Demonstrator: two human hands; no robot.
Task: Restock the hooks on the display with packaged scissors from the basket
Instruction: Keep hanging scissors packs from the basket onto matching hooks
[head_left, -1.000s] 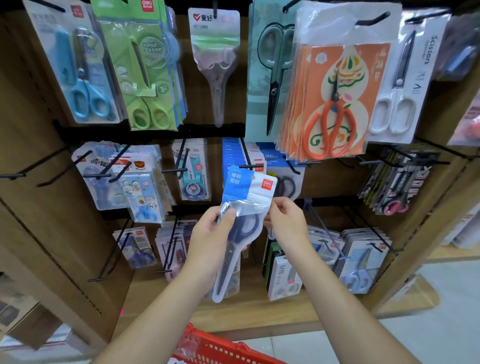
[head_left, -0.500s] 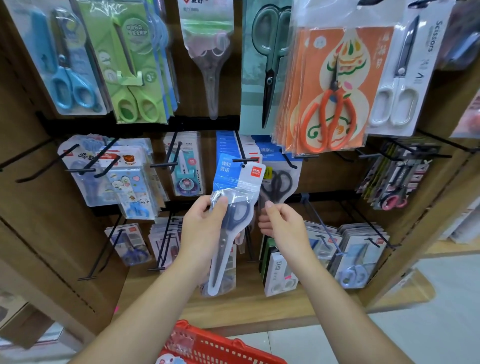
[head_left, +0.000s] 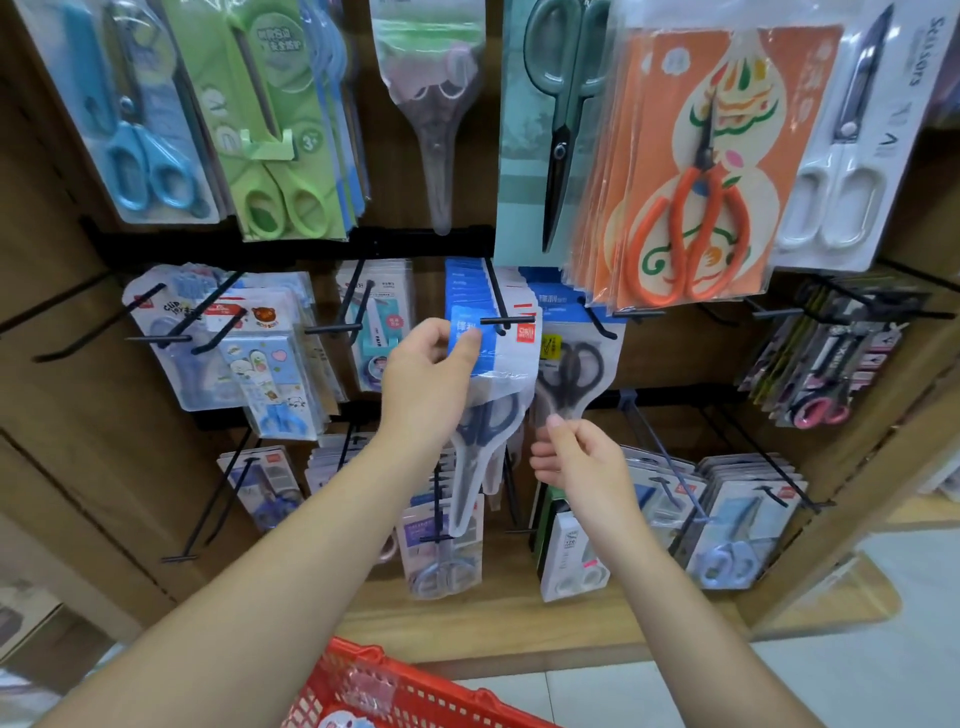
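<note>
On the middle row of the display, dead ahead at twelve o'clock, my left hand (head_left: 431, 384) now pinches the blue header of the scissors packet (head_left: 485, 415), thumb in front and fingers curled behind. Half a second ago it gripped the clear pouch lower down with the header short of the peg. The card has since risen, and the hook (head_left: 506, 321) now crosses its top, so I judge the hole is meeting the tip and this packet is nearly hung. My right hand (head_left: 576, 462), which steadied the pouch a second ago, has let go and dropped to four o'clock of my left. Its fingers are curled, and I cannot tell whether thumb and forefinger nip the bottom tip of the black-handled pack (head_left: 571, 364) beside mine or only hover there. That neighbour hangs just beside at three o'clock, its edge nearly touching my pouch, and the orange packs (head_left: 691, 208) overhang from one o'clock. More blue headers already fill the rod behind, so the free run is short and straight back. Below, the long pouch dangles over the lower row. The red basket (head_left: 415, 691) waits at six o'clock.
</note>
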